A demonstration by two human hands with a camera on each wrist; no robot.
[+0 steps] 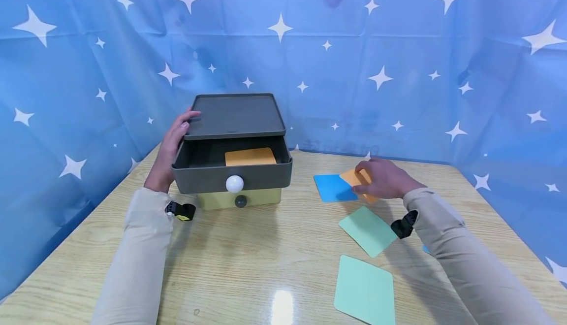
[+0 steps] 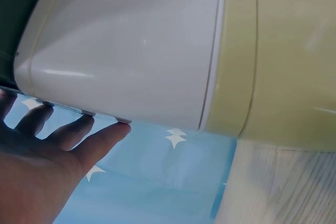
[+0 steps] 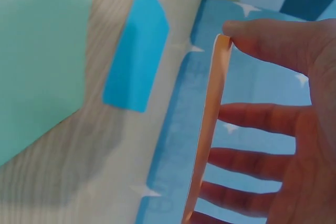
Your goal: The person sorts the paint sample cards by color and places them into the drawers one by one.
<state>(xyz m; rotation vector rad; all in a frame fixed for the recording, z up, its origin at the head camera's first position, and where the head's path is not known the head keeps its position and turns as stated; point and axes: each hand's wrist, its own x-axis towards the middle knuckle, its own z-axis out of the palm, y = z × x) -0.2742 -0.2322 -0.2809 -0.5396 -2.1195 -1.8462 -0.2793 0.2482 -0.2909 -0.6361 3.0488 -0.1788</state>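
A small drawer cabinet has its dark grey top drawer pulled out, with a white knob on the front. Inside that drawer lies an orange card. My left hand rests against the cabinet's left side near the top, fingers spread and fingertips at its wall in the left wrist view. Over on the right, my right hand holds another orange card by its edges, thumb on one side and fingers on the other. It overlaps a blue card in the head view.
Two light green cards lie on the wooden table, nearer to me. A bit of blue shows beside my right forearm. Below the pulled-out drawer is a yellow one with a dark knob. A blue star-patterned curtain hangs behind.
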